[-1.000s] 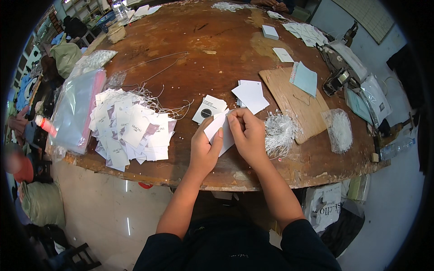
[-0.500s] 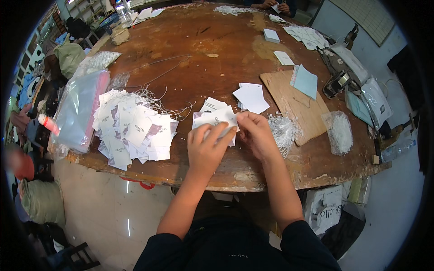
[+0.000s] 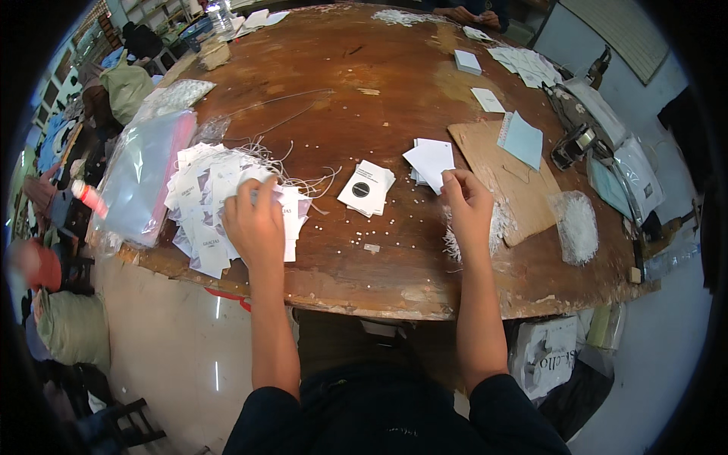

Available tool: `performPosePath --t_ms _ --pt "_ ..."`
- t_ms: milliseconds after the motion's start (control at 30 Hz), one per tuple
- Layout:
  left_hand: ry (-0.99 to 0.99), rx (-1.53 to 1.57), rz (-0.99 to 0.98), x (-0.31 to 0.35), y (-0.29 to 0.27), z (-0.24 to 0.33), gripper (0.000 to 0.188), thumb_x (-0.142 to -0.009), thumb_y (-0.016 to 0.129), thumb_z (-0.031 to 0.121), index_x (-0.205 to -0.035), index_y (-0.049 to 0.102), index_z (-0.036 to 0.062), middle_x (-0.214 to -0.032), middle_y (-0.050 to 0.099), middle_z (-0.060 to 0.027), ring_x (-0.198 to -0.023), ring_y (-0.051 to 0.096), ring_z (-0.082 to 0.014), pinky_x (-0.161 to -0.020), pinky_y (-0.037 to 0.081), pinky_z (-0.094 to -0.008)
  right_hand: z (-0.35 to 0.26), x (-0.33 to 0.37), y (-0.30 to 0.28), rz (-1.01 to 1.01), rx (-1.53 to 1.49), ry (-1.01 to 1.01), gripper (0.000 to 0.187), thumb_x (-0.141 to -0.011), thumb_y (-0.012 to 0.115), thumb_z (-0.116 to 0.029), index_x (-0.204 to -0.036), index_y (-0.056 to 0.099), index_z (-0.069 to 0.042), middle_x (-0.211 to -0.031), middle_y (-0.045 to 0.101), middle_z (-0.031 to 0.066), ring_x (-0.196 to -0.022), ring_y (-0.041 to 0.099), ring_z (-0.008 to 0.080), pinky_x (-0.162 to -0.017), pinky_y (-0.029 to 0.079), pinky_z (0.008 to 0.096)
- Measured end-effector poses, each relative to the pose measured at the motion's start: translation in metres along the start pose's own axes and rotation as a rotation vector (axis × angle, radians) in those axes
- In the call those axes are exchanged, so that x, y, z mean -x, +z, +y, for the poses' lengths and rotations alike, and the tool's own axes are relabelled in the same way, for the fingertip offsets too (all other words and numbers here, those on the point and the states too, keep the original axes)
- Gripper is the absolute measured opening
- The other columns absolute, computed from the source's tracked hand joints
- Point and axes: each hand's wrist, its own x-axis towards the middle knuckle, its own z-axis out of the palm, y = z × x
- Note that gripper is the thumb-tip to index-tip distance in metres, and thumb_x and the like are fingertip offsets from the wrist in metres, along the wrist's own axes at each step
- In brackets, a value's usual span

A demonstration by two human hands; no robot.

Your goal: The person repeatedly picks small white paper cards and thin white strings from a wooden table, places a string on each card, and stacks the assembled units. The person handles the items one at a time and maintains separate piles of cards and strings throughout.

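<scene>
On the left, my left hand (image 3: 254,216) rests over a large pile of printed white tags (image 3: 208,205) with thin strings, its fingers apart. A small stack of white tags (image 3: 368,189), the top one bearing a black round mark, lies between my hands. My right hand (image 3: 468,205) has thumb and fingers pinched at the corner of a white card (image 3: 428,161) on a stack of blank-looking cards. Partly hidden behind that hand is a bundle of white strings (image 3: 500,220).
Clear plastic bags (image 3: 144,178) lie left of the pile. A wooden board (image 3: 485,163) holds a light-blue card (image 3: 521,142); a bag of small white pieces (image 3: 576,227) sits beside it. White specks dot the table (image 3: 364,280). Another person's hands (image 3: 474,15) work at the far edge.
My hands have parted. The left moved left from the middle tags onto the large pile, and the right moved right to the card stack. The tag they held has left the middle.
</scene>
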Motion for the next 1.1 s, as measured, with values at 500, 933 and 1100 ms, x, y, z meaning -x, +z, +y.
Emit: performPosePath --t_ms 500,933,1100 --pt "0.043 0.355 -0.458 -0.003 0.024 0.098 0.05 -0.081 0.078 0.039 -0.112 0.069 0.0012 -0.113 0.065 -0.0131 -0.106 0.063 -0.0326 -0.085 0.054 -0.0423 0.028 -0.007 0.004 0.017 0.873 -0.285 0.045 -0.079 0.082 -0.036 -0.11 0.074 -0.004 -0.121 0.066 0.0196 -0.11 0.061 0.0374 -0.094 0.05 0.0442" --pt "0.009 0.349 -0.424 0.0 0.024 0.099 0.045 -0.08 0.078 0.037 -0.108 0.071 0.0026 -0.102 0.068 -0.0125 -0.095 0.068 -0.033 -0.079 0.056 -0.0414 0.025 -0.006 0.006 0.009 0.858 -0.225 0.038 -0.081 0.08 -0.032 -0.108 0.074 -0.006 -0.129 0.062 0.0206 -0.116 0.059 0.0386 -0.097 0.049 0.0452" --pt "0.007 0.536 -0.228 -0.001 0.026 0.095 0.043 -0.081 0.079 0.029 -0.113 0.07 0.0013 -0.105 0.067 -0.013 -0.094 0.069 -0.0276 -0.076 0.057 -0.0369 0.024 -0.006 0.005 0.036 0.829 -0.24 0.036 -0.081 0.08 -0.03 -0.106 0.075 -0.004 -0.129 0.061 0.0202 -0.114 0.058 0.0373 -0.097 0.048 0.0448"
